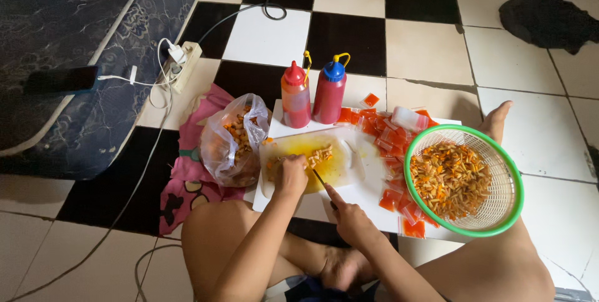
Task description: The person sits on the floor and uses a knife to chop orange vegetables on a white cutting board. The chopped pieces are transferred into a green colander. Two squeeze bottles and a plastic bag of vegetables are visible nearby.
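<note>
Orange-yellow food pieces [319, 155] lie in a small heap on a white plastic cutting board [349, 152] stained yellow, which rests on a white flat sheet [374, 193] on the black-and-white tiled floor [349, 27]. The left hand [291, 175] presses down on the near-left side of the heap, fingers curled together over the pieces. The right hand [350, 219] is clamped around the handle of a dark-bladed knife [319, 178], whose tip points at the heap just beside the left hand.

Far on the sheet stand a red squeeze bottle with a red cap [296, 96] and a red squeeze bottle with a blue cap [330, 92], side by side. Left of the board sits a clear plastic bag of orange pieces [234, 140] on a pink cloth [187, 177]. Right of the board, small orange sachets [390, 152] are scattered, and a green-rimmed white plastic basket [499, 214] holds cut orange-yellow bits.
</note>
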